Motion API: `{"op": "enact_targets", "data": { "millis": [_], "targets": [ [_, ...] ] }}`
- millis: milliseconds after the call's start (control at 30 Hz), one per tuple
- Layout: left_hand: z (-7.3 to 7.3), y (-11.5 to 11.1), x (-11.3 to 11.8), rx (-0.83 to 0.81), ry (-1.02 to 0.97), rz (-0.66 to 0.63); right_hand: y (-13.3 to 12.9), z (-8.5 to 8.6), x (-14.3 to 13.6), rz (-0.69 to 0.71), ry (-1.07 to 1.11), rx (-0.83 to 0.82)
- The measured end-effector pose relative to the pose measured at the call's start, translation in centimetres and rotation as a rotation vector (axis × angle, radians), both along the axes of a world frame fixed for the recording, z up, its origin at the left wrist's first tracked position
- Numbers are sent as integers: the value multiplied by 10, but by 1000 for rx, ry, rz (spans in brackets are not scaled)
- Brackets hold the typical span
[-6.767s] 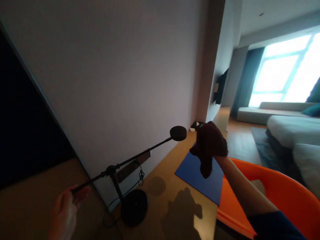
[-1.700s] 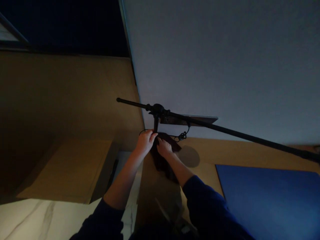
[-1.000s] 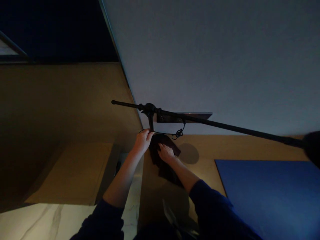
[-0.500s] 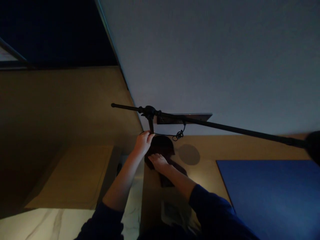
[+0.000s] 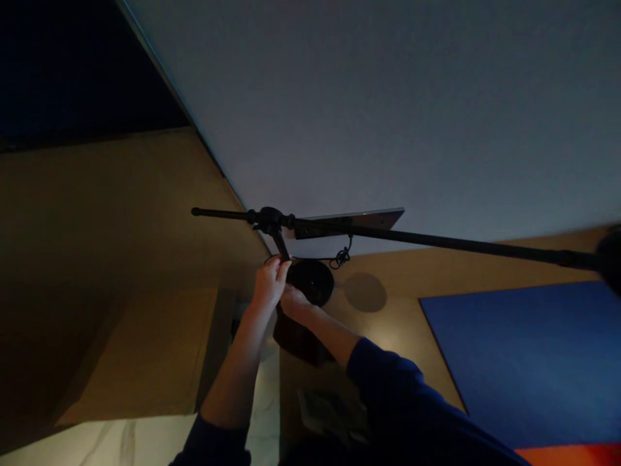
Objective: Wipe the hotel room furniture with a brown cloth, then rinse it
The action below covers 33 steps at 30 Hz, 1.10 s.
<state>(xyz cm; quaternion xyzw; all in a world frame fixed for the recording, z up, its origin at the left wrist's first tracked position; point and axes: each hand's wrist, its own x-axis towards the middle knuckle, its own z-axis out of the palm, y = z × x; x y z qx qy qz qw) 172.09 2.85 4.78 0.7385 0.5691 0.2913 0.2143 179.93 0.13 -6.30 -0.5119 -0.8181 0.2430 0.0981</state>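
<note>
Desk (image 5: 405, 327) meets wall (image 5: 388, 116); left hand (image 5: 270, 283) clasps lamp (image 5: 436, 242); right hand (image 5: 295, 304), grip unclear, touches cloth (image 5: 299, 339).

Dim light; grey wall (image 5: 388, 116), wooden desk (image 5: 402, 336), marbled floor (image 5: 158, 440).

Gripping the slanting post of a black desk lamp (image 5: 270, 221) with the left hand (image 5: 270, 278). Touching a dark reddish cloth (image 5: 298, 338) with the right hand (image 5: 297, 304), just beside the left and at the near edge of the round lamp base (image 5: 315, 281). Looking past the lamp's long arm, stretched toward the lamp head (image 5: 612, 255) at the right border, to a wall socket panel (image 5: 373, 221) and knotted cord (image 5: 342, 257). Facing a round shadow (image 5: 363, 292) and a blue desk mat (image 5: 524, 362), farther right on the counter (image 5: 396, 327).
</note>
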Motion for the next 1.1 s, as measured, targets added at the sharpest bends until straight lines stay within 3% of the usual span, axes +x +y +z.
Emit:
{"op": "enact_targets", "data": {
  "millis": [133,233,333,500,633,867,1000,1100],
  "targets": [
    [-5,2,-2,-3,-35,4,-38,-19,63,-101,-5,-24],
    [-7,4,-3,-8,-46,-10,-41,-25,105,-284,-17,-34],
    [-7,5,-3,15,-45,-13,-16,-23,121,-402,-3,-16],
    [-5,5,-3,46,-1,3,43,-18,113,-359,72,25],
    [-2,3,-2,29,-15,4,57,-28,137,-395,111,28],
    [-6,2,-1,22,-27,55,26,-46,220,-694,147,94],
    [-7,3,-1,23,-44,55,-9,-37,271,-892,224,153],
    [-7,3,0,17,-17,58,-35,-27,338,-1119,274,267]
  ]
}}
